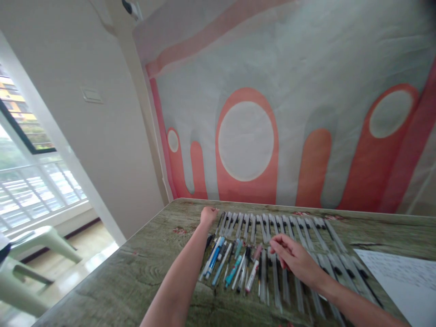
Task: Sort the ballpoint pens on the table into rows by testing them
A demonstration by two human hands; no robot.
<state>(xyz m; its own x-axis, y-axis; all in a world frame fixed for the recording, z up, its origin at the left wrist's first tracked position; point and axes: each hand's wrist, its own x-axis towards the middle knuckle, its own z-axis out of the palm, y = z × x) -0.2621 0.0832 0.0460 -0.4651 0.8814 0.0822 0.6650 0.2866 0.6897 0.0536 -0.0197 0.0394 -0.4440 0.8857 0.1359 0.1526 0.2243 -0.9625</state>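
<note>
Consists of a left forearm [180, 277] and left hand [209, 215], plus a right forearm [354, 302] and right hand [298, 261], all bare along every visible stretch. On the left, smooth in outline, fullest near the lower edge of the view, tapering evenly to a slim wrist [203, 228] and ending in a small, rounded form. On the right, likewise smooth and tapered, slender at the wrist [319, 280], then broader across the back, with slim fingers [284, 238]. Perhaps short in the nails, though too small and soft in view to be certain.
</note>
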